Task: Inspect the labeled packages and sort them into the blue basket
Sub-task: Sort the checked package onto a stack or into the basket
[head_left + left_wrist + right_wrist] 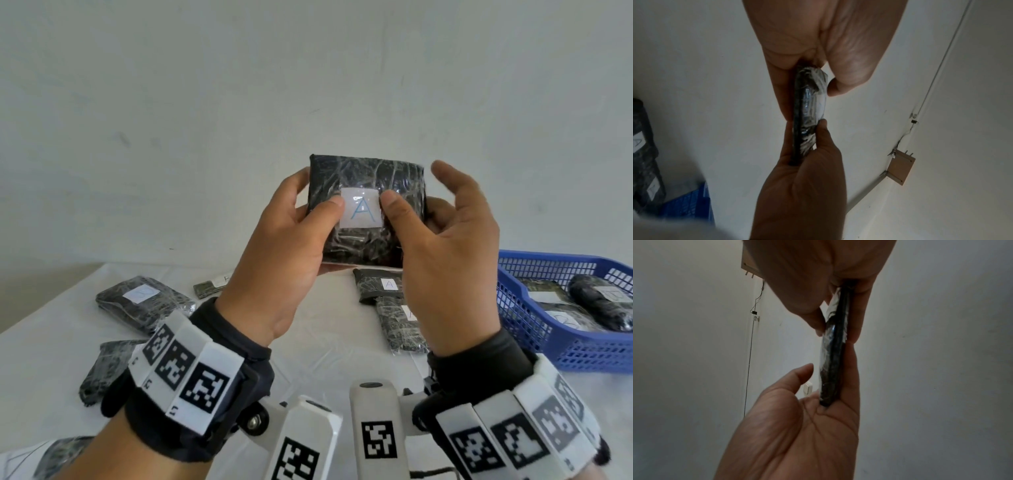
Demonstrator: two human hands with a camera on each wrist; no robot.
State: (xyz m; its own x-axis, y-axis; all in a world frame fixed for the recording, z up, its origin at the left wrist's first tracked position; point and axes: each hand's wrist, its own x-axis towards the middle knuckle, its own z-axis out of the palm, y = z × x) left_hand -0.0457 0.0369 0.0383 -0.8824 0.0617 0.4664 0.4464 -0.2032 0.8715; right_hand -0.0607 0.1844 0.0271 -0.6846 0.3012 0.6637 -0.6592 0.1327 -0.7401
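both hands — left hand (274,236), right hand (448,240) — pinch the "a" package (366,209) upright above the table (325,342); a few packages sit in the blue basket (534,329) — several remain unsorted.

Both hands raised, gripping the package marked A (366,209) from opposite sides. Left hand (284,250) on pkg's left edge: thumb (325,212) pressed on front face just left of its label, fingers wrapped behind. Right hand (448,260) on pkg's right edge: thumb (397,209) on front face just right of label, lower fingers behind pkg, index finger (452,181) lifted clear above pkg's top right corner. Palms face each other w/ pkg between. Wrist views show pkg edge-on, pinched between thumb and fingers of each hand. Both wrists carry black cuffs w/ white marker bands (185,370).
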